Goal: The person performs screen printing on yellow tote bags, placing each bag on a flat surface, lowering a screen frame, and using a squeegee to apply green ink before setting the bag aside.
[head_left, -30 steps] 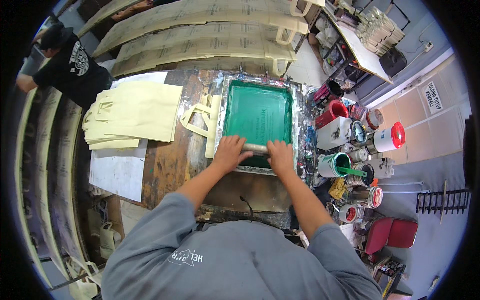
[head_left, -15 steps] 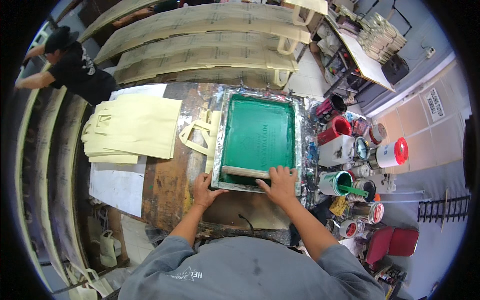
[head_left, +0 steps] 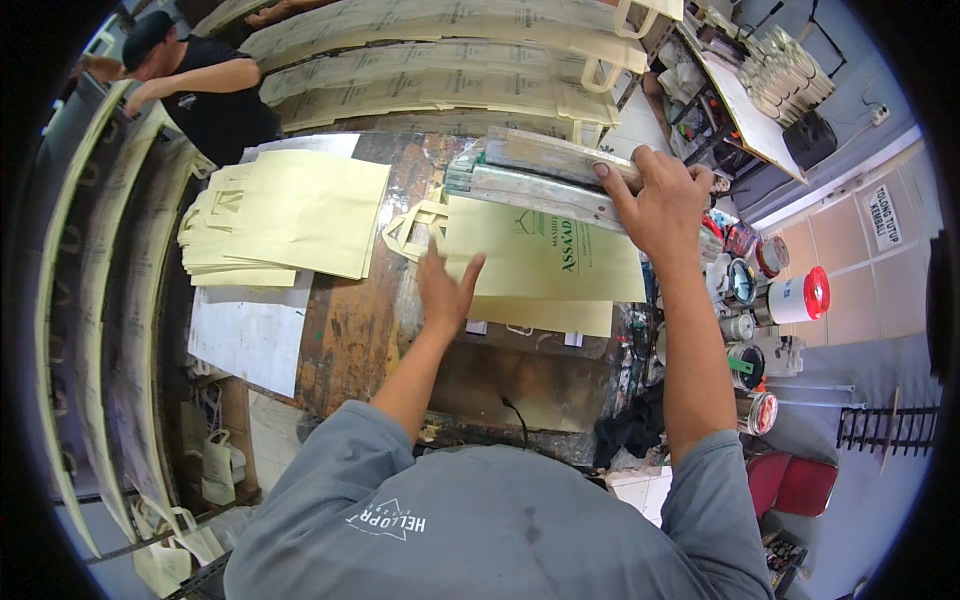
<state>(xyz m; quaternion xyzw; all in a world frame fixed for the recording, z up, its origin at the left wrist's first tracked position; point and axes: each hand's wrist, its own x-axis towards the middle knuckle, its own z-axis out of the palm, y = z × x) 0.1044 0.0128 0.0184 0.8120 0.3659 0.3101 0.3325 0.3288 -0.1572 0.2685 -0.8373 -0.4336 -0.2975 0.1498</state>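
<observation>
Just in front of my chest, my left hand (head_left: 447, 290) lies flat with fingers spread and loosely open on the lower left corner of a pale yellow printed bag (head_left: 545, 262), pinning it so that it stays put on the paint-stained work surface (head_left: 350, 330). The bag lies flat in the middle of that surface, its green print facing up, with its handles (head_left: 405, 228) sticking out to the left. Above it, my right hand (head_left: 655, 205) has its fingers closed around the near edge of the printing screen frame (head_left: 545, 170), holding the frame tilted up clear of the bag so the fresh ink is not touched. To my right, paint cans (head_left: 745, 290) stand crowded together just beside the surface. To my left, a stack of blank yellow bags (head_left: 285, 215) lies on the surface. Farther off, rows of printed bags (head_left: 430, 55) lie spread out, and another person in a black shirt (head_left: 215, 95) bends over them.
</observation>
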